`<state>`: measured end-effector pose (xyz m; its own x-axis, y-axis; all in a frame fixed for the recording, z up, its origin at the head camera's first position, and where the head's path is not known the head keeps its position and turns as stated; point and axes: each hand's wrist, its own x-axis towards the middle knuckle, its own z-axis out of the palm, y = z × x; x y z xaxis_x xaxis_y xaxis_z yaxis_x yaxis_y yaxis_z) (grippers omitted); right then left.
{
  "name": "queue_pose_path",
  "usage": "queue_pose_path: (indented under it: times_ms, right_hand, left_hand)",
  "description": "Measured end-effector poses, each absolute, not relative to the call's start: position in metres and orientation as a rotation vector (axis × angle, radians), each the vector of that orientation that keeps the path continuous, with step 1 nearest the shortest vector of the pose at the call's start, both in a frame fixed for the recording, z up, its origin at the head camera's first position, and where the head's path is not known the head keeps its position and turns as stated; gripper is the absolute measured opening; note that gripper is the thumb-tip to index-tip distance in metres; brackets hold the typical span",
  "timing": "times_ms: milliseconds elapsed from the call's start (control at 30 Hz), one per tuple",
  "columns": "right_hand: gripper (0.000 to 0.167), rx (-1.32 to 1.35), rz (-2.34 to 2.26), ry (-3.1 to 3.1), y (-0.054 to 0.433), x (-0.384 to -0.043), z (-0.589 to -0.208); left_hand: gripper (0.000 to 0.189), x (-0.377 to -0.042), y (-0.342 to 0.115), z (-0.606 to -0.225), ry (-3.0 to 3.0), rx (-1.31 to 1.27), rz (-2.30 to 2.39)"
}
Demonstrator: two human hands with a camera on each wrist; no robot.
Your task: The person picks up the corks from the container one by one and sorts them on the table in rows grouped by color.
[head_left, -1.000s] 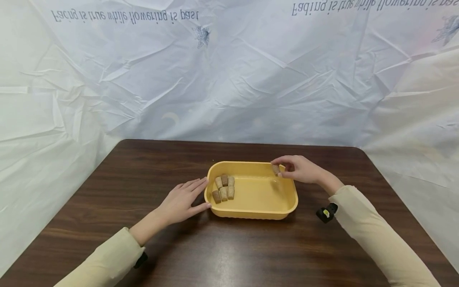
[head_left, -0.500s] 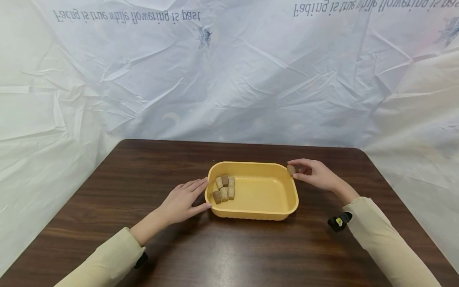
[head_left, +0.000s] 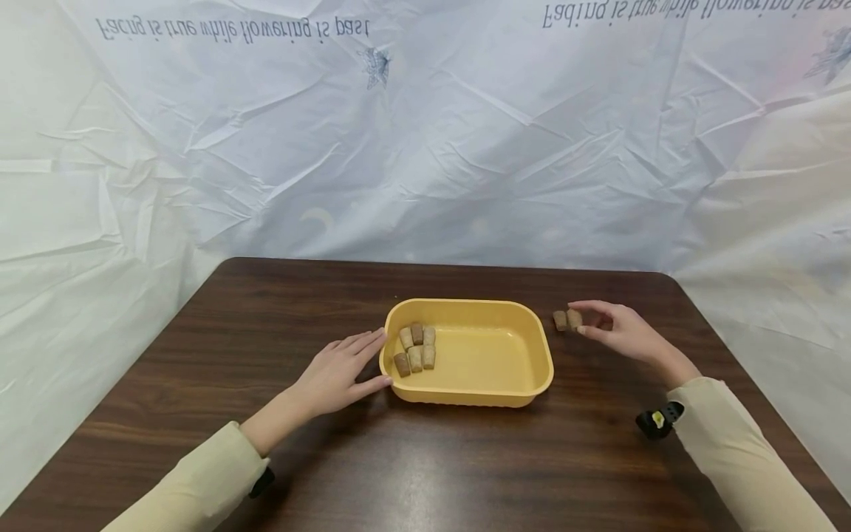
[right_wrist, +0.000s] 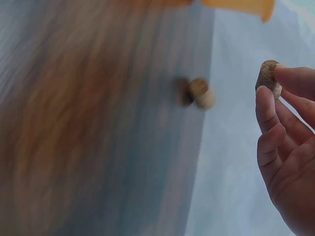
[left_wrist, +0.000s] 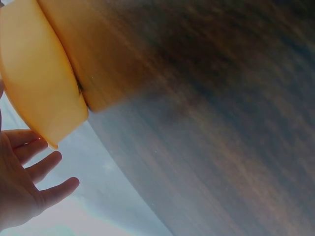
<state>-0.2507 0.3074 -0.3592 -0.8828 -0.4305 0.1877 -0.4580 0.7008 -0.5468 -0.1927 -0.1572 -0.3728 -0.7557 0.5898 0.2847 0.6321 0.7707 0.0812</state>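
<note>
A yellow plastic tub sits on the dark wooden table, with several tapered cork stoppers grouped at its left end. My left hand lies against the tub's left side, fingers straight at the rim. In the left wrist view, that hand shows spread fingers beside the tub wall. Right of the tub, my right hand pinches one cork stopper between thumb and fingertips. Another cork stopper is just left of it; the right wrist view has this second cork on the table.
The brown wood-grain table extends around the tub on all sides. Behind it hangs a creased white sheet with printed lettering. Black wrist cameras hang below the sleeves.
My right hand has carried a cork stopper rightward from over the tub, past its right rim, to beside a second cork that now shows. The left hand and tub have stayed put.
</note>
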Motion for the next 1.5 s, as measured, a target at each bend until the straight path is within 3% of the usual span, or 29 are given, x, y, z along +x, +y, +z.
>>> queue_pose_path:
  times_ms: [633,1500]
  right_hand:
    - [0.042,0.594,0.895,-2.995,0.338,-0.269,-0.382]
    - [0.041,0.578,0.784,-3.051,0.336,-0.284,-0.384]
  left_hand:
    - [0.071,-0.193,-0.157,-0.374,-2.729,-0.942,-0.239]
    - [0.071,-0.192,-0.156,-0.372,-2.734,-0.934,-0.234]
